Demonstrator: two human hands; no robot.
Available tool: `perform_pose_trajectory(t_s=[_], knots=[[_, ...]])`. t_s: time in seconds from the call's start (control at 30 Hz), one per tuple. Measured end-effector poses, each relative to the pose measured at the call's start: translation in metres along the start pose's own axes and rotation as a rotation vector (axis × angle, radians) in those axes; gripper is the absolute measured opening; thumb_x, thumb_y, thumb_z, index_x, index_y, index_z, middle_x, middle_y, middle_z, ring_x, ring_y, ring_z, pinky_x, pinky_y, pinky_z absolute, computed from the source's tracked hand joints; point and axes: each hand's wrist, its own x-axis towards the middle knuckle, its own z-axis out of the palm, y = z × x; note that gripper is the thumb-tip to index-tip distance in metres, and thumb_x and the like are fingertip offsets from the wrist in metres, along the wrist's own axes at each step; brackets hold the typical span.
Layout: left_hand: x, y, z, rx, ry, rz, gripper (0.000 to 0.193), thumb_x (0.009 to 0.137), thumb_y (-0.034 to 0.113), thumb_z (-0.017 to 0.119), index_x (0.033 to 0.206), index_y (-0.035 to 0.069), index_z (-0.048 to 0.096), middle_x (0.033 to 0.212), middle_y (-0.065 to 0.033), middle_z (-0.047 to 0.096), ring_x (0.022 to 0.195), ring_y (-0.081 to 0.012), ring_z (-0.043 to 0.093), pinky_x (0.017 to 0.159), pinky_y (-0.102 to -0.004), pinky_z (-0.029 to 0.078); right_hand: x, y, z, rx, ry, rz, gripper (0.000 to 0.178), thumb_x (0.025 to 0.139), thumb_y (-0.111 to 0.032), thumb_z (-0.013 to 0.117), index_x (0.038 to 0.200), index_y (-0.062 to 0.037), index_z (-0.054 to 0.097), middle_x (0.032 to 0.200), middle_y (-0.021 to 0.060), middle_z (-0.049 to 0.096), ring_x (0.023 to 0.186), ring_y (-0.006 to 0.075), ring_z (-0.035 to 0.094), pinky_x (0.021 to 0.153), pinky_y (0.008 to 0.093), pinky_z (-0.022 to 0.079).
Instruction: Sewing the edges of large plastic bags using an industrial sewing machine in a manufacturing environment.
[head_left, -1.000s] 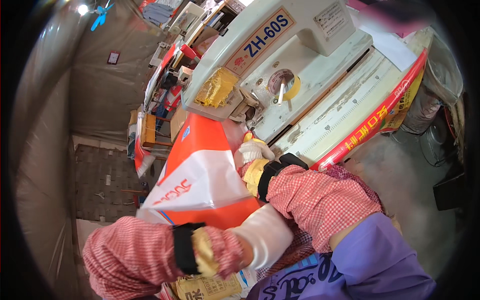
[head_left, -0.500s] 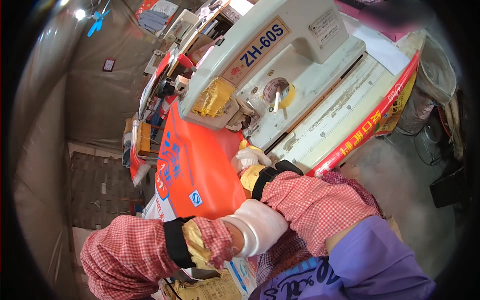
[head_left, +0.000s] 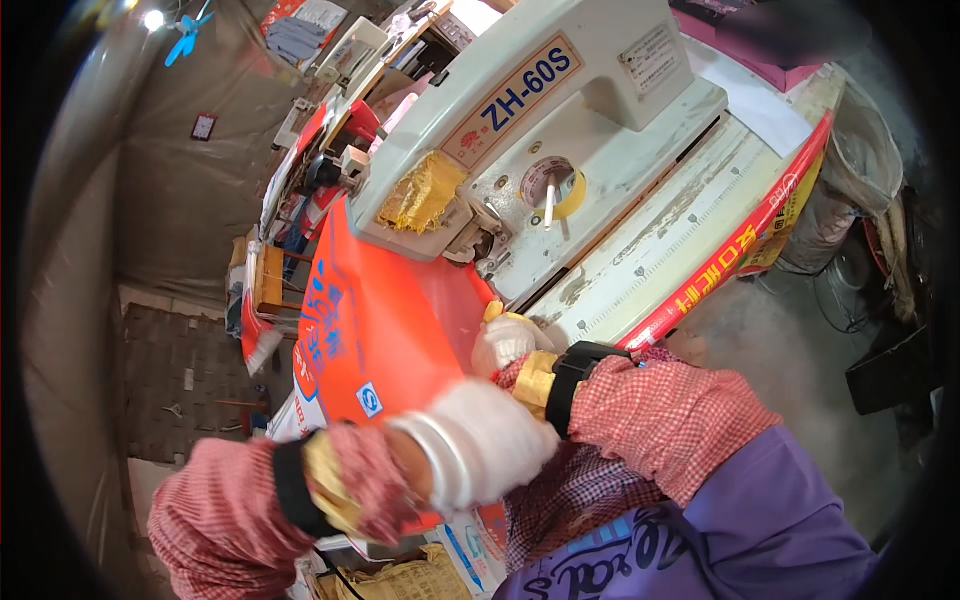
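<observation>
An orange printed plastic bag lies under the head of a pale grey sewing machine, its blue-printed side hanging to the left. My right hand, in a white glove with yellow at the fingertips, is closed on the bag's right edge, just below the needle area. Nearer to me, my left hand, also white-gloved, is at the bag's near part. Motion blurs it and its fingers do not show clearly, so its grip cannot be told. Checked sleeves with black bands cover both forearms.
A roll of yellow tape with a white stick in it rests on the machine bed. The worktable has ruler markings and a red and yellow strip along its edge. Cluttered shelves stand beyond at the left; a clear plastic sack hangs right.
My left hand has moved left and a little toward me, now blurred. The right hand has shifted slightly toward me along the bag's edge, and the bag's near part has creased.
</observation>
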Motion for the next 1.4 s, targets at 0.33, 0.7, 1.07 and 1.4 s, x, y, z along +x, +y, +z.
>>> perform_pose_trajectory(t_s=[0.33,0.7,1.07,1.4], knots=[[-0.022,-0.027,0.016,0.259,0.439,0.303,0.012,0.066,0.025,0.063,0.055,0.023,0.059,0.056,0.0019,0.057,0.06,-0.0195,0.059,0.075,-0.0347,0.048,0.007,0.003,0.003,-0.031,0.029,0.008,0.016,0.083,-0.015,0.059,0.09,-0.0071,0.07,0.077,0.0093,0.068,0.068,0.0235,0.067,0.053,0.0385,0.052],[-0.057,-0.047,-0.016,0.417,0.387,-0.074,0.022,0.066,0.039,0.07,0.061,0.018,0.064,0.061,-0.0027,0.062,0.071,-0.0228,0.062,0.077,-0.0406,0.05,0.005,0.002,0.003,-0.124,0.091,-0.045,0.017,0.085,-0.016,0.056,0.089,-0.0064,0.07,0.077,0.0103,0.067,0.068,0.0238,0.067,0.054,0.0381,0.052],[0.023,0.042,0.076,-0.109,0.426,0.022,0.008,0.073,0.014,0.061,0.071,0.011,0.068,0.068,-0.0081,0.067,0.067,-0.0274,0.068,0.056,-0.0407,0.054,-0.003,0.017,-0.031,0.042,0.309,0.016,0.017,0.086,-0.015,0.055,0.076,-0.005,0.065,0.061,0.0137,0.061,0.052,0.0275,0.063,0.041,0.0404,0.046],[0.09,-0.11,0.107,-0.112,0.702,-0.487,0.015,0.078,0.018,0.06,0.079,0.009,0.072,0.079,-0.0139,0.07,0.077,-0.0315,0.069,0.065,-0.0429,0.054,0.018,0.045,-0.035,1.645,-0.569,0.517,0.043,0.089,-0.01,0.053,0.132,-0.007,0.055,0.101,0.0083,0.069,0.089,0.0162,0.064,0.078,0.0289,0.052]])
